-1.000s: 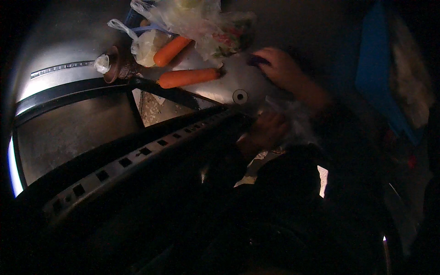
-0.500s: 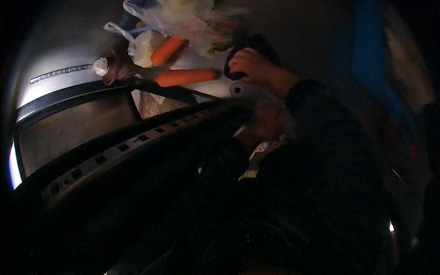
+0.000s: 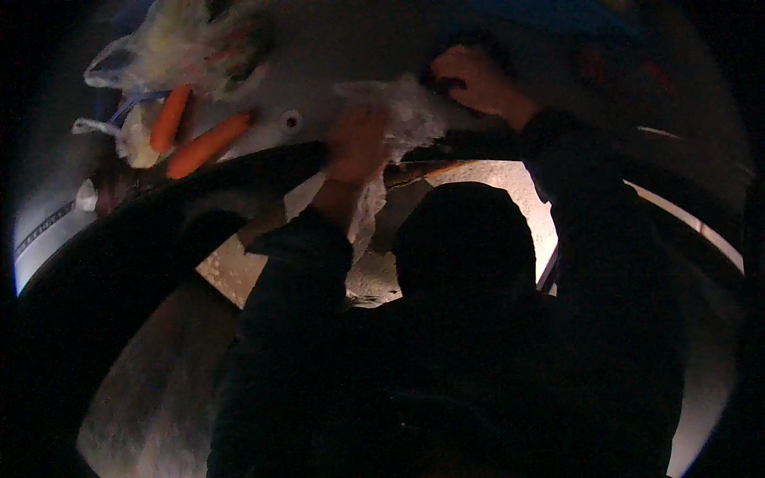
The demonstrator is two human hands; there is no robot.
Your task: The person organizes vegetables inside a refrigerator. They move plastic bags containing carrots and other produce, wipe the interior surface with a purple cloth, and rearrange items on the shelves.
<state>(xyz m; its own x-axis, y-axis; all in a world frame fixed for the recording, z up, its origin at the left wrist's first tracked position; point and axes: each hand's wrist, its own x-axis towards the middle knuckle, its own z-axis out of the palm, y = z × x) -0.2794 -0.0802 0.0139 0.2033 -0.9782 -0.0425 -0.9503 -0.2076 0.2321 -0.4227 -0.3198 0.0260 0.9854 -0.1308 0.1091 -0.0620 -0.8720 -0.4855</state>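
My right hand (image 3: 482, 82) is closed over a dark purple, rounded thing (image 3: 498, 49) on the dim grey surface; its kind is hard to make out. To the left of it, a crumpled clear plastic bag (image 3: 418, 115) trails over the surface's near edge. My left hand (image 3: 358, 142), smeared by motion, is at this bag with the film hanging down beside its wrist. The left fingers do not show clearly. Farther left lie two carrots, one steep (image 3: 170, 119) and one slanting (image 3: 209, 146).
Behind the carrots sits a clear bag (image 3: 195, 60) of vegetables. A pale bagged lump (image 3: 139, 139) and a dark reddish thing (image 3: 115, 185) lie at the left. A small white ring (image 3: 291, 120) is right of the carrots. Something blue (image 3: 550, 14) is at the back.
The view has turned, so the carrots and vegetable bag appear farther left. My left hand has come up to the surface's edge with the clear plastic bag. My right hand stays on the purple thing.
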